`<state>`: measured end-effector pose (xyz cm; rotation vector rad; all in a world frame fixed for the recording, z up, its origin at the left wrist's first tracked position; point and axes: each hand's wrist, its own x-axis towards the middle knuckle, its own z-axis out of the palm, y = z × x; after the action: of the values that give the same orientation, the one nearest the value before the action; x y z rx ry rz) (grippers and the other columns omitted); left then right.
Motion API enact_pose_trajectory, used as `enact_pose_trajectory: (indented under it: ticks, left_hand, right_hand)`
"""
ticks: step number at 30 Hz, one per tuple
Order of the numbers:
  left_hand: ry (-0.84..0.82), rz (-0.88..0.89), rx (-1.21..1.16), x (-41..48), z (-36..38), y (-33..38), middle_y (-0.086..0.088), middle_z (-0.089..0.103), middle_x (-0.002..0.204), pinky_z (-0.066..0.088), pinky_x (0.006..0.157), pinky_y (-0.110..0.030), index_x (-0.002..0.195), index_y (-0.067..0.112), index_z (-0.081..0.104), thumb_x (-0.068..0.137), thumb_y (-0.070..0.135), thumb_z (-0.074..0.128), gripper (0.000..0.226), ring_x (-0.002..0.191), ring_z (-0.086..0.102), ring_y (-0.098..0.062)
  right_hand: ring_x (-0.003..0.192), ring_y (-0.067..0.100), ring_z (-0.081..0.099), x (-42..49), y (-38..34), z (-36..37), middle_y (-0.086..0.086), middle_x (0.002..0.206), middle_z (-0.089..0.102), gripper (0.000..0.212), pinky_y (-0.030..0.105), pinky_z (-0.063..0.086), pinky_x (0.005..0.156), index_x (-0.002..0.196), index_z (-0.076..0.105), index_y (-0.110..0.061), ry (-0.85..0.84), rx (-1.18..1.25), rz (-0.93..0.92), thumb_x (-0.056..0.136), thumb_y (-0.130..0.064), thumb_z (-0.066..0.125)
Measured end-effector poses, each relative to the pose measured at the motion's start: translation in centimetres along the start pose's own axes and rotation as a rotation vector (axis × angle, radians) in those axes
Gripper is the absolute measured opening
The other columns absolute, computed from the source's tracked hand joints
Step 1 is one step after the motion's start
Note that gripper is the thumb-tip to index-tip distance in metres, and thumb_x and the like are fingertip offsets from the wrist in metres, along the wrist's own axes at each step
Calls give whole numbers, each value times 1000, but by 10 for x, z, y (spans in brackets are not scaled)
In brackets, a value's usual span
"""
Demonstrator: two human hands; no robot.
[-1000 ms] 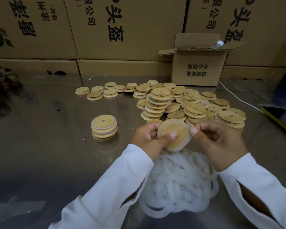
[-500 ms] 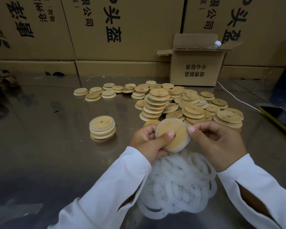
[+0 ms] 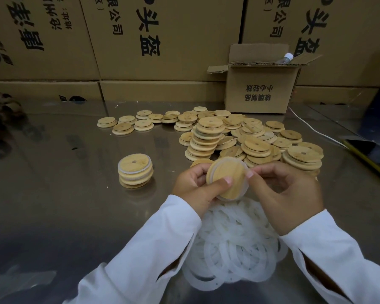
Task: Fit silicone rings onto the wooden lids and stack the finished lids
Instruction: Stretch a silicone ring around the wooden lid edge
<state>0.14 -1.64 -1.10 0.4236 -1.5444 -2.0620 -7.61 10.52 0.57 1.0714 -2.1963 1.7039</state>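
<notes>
A round wooden lid (image 3: 225, 174) is held tilted above the table between both hands, with a translucent silicone ring (image 3: 245, 187) around its rim. My left hand (image 3: 193, 187) grips the lid's left side, thumb lying across its face. My right hand (image 3: 287, 191) pinches the ring at the lid's right edge. Under my hands lies a heap of white silicone rings (image 3: 235, 246). A short stack of ringed lids (image 3: 135, 170) stands to the left. A big pile of bare wooden lids (image 3: 239, 137) spreads behind my hands.
The work surface is a shiny metal table (image 3: 64, 205). An open small cardboard box (image 3: 259, 88) with a bottle in it stands at the back right, large cartons (image 3: 162, 38) wall the rear. A white cable (image 3: 316, 131) and a dark yellow-edged object (image 3: 369, 152) lie at right.
The lid has stayed between my hands, and my right fingers have shifted a little along its right edge with the ring. The view has drifted slightly.
</notes>
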Motion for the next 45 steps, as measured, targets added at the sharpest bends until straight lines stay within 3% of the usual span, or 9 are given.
enact_pose_trajectory:
  ticks: [3, 8, 15, 20, 26, 30, 38, 42, 45]
  left_hand:
    - [-12, 0, 80, -2, 0, 0, -9, 71, 90, 52, 86, -40, 89, 15, 68, 62, 7, 76, 30, 88, 67, -24]
    - [27, 41, 175, -3, 1, 3, -11, 70, 86, 50, 91, -49, 83, 16, 70, 81, 12, 68, 5, 91, 66, -31]
    - [-12, 9, 94, -4, 1, 4, -12, 69, 86, 53, 84, -44, 90, 11, 67, 83, 11, 60, 10, 85, 64, -25]
    - [-12, -2, 61, -3, -1, 6, -17, 67, 92, 53, 85, -45, 93, 9, 67, 76, 16, 63, 19, 89, 64, -28]
    - [-22, -2, 37, -3, -3, 8, -15, 69, 93, 53, 86, -43, 96, 9, 69, 65, 25, 65, 35, 88, 65, -26]
    - [-28, -7, 41, -5, -3, 8, -15, 69, 93, 53, 85, -43, 96, 9, 68, 66, 25, 65, 33, 89, 65, -26]
    - [94, 44, 115, -4, 0, 3, -10, 70, 79, 50, 88, -54, 82, 13, 70, 80, 15, 65, 6, 81, 66, -26]
    - [119, 70, 63, -2, 0, 3, -11, 71, 81, 51, 88, -52, 87, 13, 70, 78, 18, 67, 11, 85, 66, -30]
    - [71, 72, 22, -2, -2, 5, -7, 71, 78, 53, 85, -46, 89, 11, 68, 68, 23, 68, 24, 81, 66, -25]
  right_hand:
    - [73, -7, 59, 0, 2, -1, -21, 64, 62, 17, 2, 42, 63, 68, 64, -33, -11, -54, -36, 77, -18, 65]
    - [74, -9, 57, 1, 3, -2, -20, 67, 63, 16, 0, 39, 63, 70, 64, -31, -93, -44, -26, 79, -18, 65]
    - [72, 1, 59, 7, 4, -4, -13, 70, 65, 17, 3, 40, 62, 69, 63, -26, -148, 4, 42, 82, -15, 62]
    - [78, 14, 62, 8, 5, -5, -5, 75, 66, 14, 19, 46, 70, 73, 64, -21, -170, 15, 61, 84, -12, 61]
    - [77, 11, 63, 8, 3, -5, -8, 74, 67, 14, 18, 48, 70, 73, 65, -23, -181, 41, 55, 82, -14, 62]
    - [74, 13, 65, 7, 2, -6, -4, 71, 69, 15, 26, 53, 72, 71, 66, -25, -168, 143, 47, 79, -12, 65]
    - [70, 3, 59, 0, 3, 0, -9, 69, 65, 9, 13, 48, 65, 75, 64, -27, -95, 24, -30, 76, -18, 65]
    - [66, 5, 59, -2, 0, 4, -5, 73, 64, 12, 18, 49, 66, 80, 65, -21, -111, 23, 4, 69, -21, 71]
    - [65, 4, 59, -3, -1, 4, -6, 67, 64, 8, 15, 48, 64, 73, 65, -20, -92, 28, -9, 70, -17, 71]
